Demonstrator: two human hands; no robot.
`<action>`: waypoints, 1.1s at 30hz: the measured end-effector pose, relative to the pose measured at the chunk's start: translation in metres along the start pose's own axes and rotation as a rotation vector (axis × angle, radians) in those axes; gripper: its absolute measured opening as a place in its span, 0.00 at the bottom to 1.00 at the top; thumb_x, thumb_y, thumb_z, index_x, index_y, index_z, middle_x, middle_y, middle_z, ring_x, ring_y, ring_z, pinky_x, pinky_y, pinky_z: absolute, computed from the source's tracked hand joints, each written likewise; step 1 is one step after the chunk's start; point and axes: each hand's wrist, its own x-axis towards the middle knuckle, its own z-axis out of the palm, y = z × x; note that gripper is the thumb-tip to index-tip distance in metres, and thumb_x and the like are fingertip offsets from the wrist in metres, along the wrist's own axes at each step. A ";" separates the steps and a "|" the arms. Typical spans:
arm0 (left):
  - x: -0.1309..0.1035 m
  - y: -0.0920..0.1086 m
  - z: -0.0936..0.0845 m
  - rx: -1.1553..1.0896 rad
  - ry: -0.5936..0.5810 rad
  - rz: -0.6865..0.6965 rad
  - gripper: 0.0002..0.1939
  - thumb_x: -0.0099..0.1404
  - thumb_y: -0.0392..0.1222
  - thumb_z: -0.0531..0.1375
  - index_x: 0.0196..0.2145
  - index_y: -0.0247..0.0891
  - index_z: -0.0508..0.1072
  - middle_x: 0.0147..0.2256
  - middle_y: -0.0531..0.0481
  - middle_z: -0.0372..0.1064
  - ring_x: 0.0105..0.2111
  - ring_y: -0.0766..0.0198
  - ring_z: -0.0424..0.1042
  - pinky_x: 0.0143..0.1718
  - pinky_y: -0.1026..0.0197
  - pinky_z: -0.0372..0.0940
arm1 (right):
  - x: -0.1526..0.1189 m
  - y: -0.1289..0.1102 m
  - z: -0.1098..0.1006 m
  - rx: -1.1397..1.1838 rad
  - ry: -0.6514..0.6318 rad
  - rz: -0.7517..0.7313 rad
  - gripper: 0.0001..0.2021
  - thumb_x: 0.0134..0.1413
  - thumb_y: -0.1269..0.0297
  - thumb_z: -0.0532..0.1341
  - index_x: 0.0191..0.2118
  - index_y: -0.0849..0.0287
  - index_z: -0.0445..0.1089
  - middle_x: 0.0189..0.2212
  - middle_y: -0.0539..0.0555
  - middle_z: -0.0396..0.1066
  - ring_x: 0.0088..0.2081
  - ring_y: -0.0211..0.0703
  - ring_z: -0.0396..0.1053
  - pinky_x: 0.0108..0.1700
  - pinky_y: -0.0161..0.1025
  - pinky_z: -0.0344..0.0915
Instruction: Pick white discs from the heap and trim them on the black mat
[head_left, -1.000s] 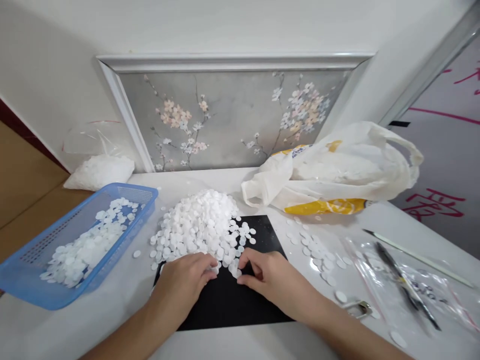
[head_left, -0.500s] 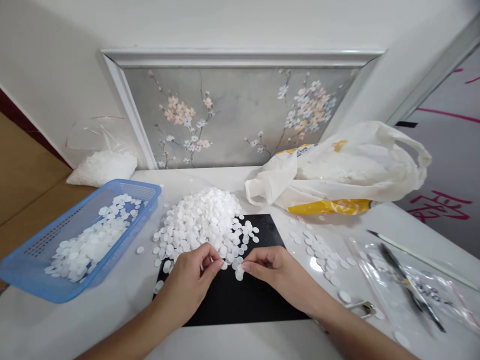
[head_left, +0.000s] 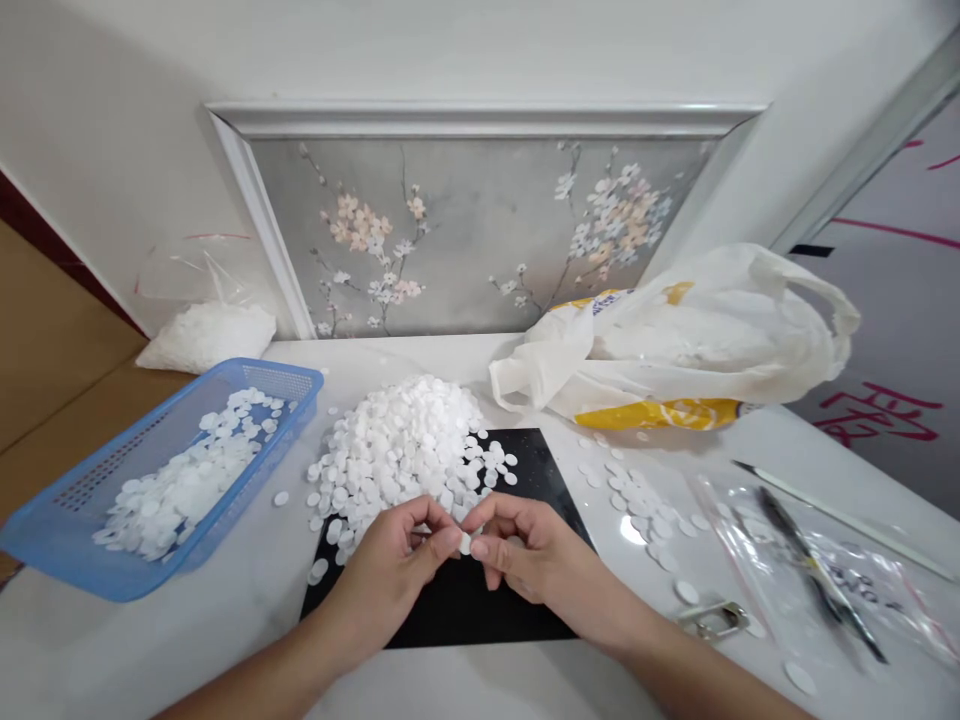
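1. Fingertips close together, a person's left hand pinches at a small white disc with thumb and forefinger, over the far part of a black mat.
2. The right hand meets it from the right, its thumb and forefinger also closed on the disc; the two hands all but touch.
3. The disc is round, so it has no long axis; a pale face appears turned to the near side, though its exact tilt is too small to tell.
4. Just beyond the fingers, a tall heap of white discs spreads over the mat's far left and onto the tabletop. By its bulk, most of the handwork looks left to do.
5. At left, a blue basket holds a smaller batch, its long axis running from near left to far right. Whether those discs are finished cannot be told.
6. At right, loose discs lie in a scattered band, apart from the heap; their stage is likewise unclear.
7. Farther right, a dark pen rests on a clear plastic bag; a white carrier bag slumps at the far side.
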 end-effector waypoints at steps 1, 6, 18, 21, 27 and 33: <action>0.000 0.000 0.000 -0.036 -0.010 -0.010 0.15 0.62 0.52 0.58 0.30 0.37 0.66 0.25 0.56 0.63 0.20 0.73 0.50 0.22 0.66 0.46 | 0.000 0.001 0.001 -0.015 0.003 0.000 0.18 0.48 0.48 0.65 0.32 0.61 0.67 0.18 0.45 0.65 0.14 0.25 0.45 0.15 0.30 0.39; 0.001 0.000 0.002 -0.270 -0.084 -0.050 0.15 0.63 0.51 0.59 0.30 0.36 0.64 0.24 0.55 0.67 0.17 0.76 0.46 0.19 0.66 0.41 | 0.000 0.004 0.003 0.150 -0.033 0.032 0.19 0.48 0.50 0.66 0.26 0.61 0.64 0.20 0.48 0.68 0.14 0.24 0.44 0.16 0.30 0.36; 0.002 0.002 0.003 -0.340 -0.074 -0.075 0.14 0.63 0.49 0.60 0.30 0.36 0.65 0.24 0.51 0.72 0.14 0.78 0.48 0.18 0.66 0.39 | -0.002 -0.005 -0.004 0.421 0.000 -0.036 0.09 0.45 0.68 0.58 0.22 0.59 0.56 0.20 0.51 0.70 0.15 0.26 0.47 0.17 0.30 0.36; 0.002 0.003 0.005 -0.320 -0.085 -0.085 0.14 0.63 0.49 0.59 0.30 0.35 0.65 0.22 0.51 0.71 0.14 0.78 0.48 0.18 0.67 0.39 | 0.000 -0.006 -0.002 0.384 -0.012 -0.032 0.05 0.44 0.70 0.59 0.28 0.58 0.60 0.19 0.48 0.69 0.14 0.26 0.46 0.17 0.30 0.35; 0.002 -0.004 0.006 -0.353 -0.095 -0.072 0.16 0.63 0.52 0.59 0.28 0.35 0.65 0.20 0.53 0.68 0.14 0.77 0.49 0.18 0.66 0.38 | 0.004 0.001 0.010 0.162 -0.019 -0.069 0.14 0.50 0.57 0.64 0.29 0.58 0.58 0.18 0.45 0.66 0.14 0.25 0.46 0.16 0.29 0.38; 0.001 -0.003 0.004 -0.411 -0.062 -0.106 0.16 0.65 0.52 0.55 0.33 0.35 0.68 0.24 0.50 0.71 0.16 0.76 0.49 0.19 0.66 0.40 | 0.001 -0.007 -0.003 0.253 0.032 0.007 0.14 0.52 0.58 0.62 0.27 0.57 0.56 0.19 0.46 0.66 0.15 0.26 0.45 0.19 0.32 0.35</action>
